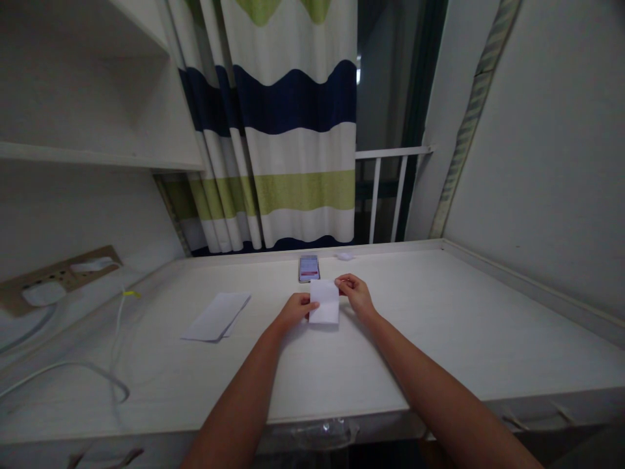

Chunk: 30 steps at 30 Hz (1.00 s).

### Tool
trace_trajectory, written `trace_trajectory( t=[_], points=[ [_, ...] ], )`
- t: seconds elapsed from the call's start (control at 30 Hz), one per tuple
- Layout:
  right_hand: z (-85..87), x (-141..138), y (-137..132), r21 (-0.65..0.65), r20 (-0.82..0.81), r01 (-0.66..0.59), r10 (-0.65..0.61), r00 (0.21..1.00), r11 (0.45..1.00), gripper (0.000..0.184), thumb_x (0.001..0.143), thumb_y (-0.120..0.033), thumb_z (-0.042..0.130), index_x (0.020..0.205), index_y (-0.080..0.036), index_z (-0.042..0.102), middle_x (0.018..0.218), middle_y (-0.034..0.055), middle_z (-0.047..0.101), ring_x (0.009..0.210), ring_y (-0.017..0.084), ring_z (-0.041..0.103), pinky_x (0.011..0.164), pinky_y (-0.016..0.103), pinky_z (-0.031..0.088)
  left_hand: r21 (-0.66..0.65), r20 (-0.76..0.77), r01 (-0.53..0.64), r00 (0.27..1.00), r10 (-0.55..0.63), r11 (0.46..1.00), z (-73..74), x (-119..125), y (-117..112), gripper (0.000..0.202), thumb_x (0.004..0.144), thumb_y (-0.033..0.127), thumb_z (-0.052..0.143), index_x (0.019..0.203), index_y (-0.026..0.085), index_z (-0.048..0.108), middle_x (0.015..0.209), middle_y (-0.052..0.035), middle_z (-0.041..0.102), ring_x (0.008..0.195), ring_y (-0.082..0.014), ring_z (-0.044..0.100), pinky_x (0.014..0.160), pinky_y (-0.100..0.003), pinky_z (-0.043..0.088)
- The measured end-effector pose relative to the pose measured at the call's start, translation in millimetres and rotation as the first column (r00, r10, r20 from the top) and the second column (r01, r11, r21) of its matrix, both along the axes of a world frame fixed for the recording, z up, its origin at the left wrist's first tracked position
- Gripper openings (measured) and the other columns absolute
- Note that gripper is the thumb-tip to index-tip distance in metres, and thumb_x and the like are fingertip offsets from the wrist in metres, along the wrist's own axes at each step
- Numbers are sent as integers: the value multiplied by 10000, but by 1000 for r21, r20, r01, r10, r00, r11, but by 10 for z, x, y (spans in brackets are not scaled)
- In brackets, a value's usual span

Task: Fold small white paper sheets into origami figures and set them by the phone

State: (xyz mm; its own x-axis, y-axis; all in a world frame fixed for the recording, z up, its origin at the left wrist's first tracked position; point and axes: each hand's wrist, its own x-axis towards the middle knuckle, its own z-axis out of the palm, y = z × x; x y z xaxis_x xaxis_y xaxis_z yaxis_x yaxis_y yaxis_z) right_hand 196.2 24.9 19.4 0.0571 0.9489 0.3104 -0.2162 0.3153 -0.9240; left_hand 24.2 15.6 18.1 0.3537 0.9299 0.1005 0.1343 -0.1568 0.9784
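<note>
A small white rectangular piece of paper [325, 307] is held up just above the desk between both hands; it looks folded, though its layers cannot be made out. My left hand [295, 309] pinches its left edge, the thumb lying on the front face. At the upper right corner, my right hand [355, 292] grips the paper between thumb and fingers. Right behind the paper lies a phone [309, 268] with its screen lit. Further left, several white sheets [217, 317] rest in a slightly uneven pile on the desk.
The white desk [439, 326] has a raised rim at the back. A small white crumpled item [345, 256] lies near that rim. At left, a white cable [117, 326] runs from a wall socket panel [58, 277]. Striped curtains [303, 156] hang behind the desk.
</note>
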Motion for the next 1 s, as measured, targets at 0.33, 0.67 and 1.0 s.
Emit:
trace_trajectory(
  t=[0.33, 0.67, 1.0],
  points=[
    [-35, -31, 29, -95, 19, -98, 100, 995, 991, 293, 448, -364, 712, 533, -153, 527, 482, -28, 548, 464, 96, 508, 506, 241, 423, 21, 32, -47, 998, 47, 999, 5, 2, 10, 323, 536, 338, 652, 696, 58, 631, 561, -32, 572, 463, -98, 452, 459, -223, 311],
    [-62, -47, 7, -170, 86, -140, 156, 984, 976, 290, 438, -345, 717, 549, -135, 550, 489, -21, 551, 451, 87, 502, 483, 229, 412, 17, 110, -144, 984, 141, 989, 9, -8, 24, 334, 509, 341, 663, 691, 62, 630, 578, -39, 589, 494, -119, 491, 468, -225, 340],
    [-69, -63, -14, -191, 128, -180, 206, 970, 965, 288, 453, -345, 707, 512, -135, 520, 441, -39, 514, 410, 67, 459, 446, 207, 364, 56, 160, -171, 974, 160, 984, 17, -21, 24, 288, 520, 291, 651, 710, 74, 635, 637, -53, 628, 583, -151, 543, 563, -254, 398]
  ],
)
